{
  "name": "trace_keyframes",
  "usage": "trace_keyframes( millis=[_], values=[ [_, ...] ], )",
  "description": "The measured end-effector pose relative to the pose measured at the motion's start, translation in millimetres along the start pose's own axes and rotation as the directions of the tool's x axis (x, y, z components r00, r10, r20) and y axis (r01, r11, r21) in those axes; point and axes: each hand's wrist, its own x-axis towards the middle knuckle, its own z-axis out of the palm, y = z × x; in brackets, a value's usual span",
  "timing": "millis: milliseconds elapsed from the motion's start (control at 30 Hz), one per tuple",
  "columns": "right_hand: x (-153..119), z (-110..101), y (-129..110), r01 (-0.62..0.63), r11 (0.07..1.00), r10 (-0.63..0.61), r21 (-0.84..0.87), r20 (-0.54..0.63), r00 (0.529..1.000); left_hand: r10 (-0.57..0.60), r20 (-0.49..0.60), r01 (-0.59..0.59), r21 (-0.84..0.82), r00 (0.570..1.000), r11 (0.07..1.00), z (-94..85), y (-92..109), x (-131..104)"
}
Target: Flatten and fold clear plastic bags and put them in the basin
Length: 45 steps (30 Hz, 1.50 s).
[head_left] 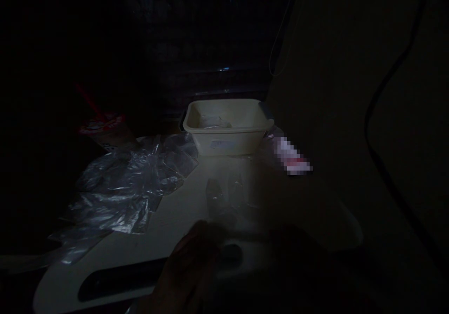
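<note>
The scene is very dark. My left hand (189,262) is closed over the near edge of a white table (175,211), fingers bent and pointing away from me. Whatever it pinches, if anything, is lost in shadow. My right hand (293,241) shows only as a dark shape to its right, its fingers too dim to make out. Just beyond my hands, small clear plastic pieces (215,197) lie on the tabletop. Farther back stands a cream plastic tub (228,141) with a label on its front and some clear plastic inside.
A heap of clear plastic bags (119,188) covers the table's left side. Behind it is a cup (112,136) with a red lid and straw. A blurred-out packet (293,157) lies right of the tub. A dark cable (372,103) hangs at the right.
</note>
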Motion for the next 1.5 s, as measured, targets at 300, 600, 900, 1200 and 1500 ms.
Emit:
trace_keyframes(
  millis=[300,600,900,1200,1500],
  values=[
    [3,3,4,-0.061,0.998,0.061,0.008,-0.027,0.998,-0.097,0.049,0.104,-0.17,0.994,0.98,2.7,-6,5],
    [2,3,4,-0.162,0.987,0.162,0.013,-0.063,0.985,-0.212,-0.014,0.207,-0.149,0.977,0.967,4.4,-9,15],
    [13,15,19,-0.282,0.958,0.285,0.044,-0.081,0.955,-0.29,-0.021,0.283,-0.167,0.957,0.945,9.2,-15,22],
    [33,20,17,-0.456,0.885,0.463,0.097,-0.079,0.883,-0.406,-0.091,0.399,-0.088,0.909,0.913,26.0,-23,26],
    [45,12,3,-0.598,0.793,0.603,0.12,-0.014,0.797,-0.606,-0.09,0.587,-0.173,0.791,0.791,25.7,-14,33]
  ],
)
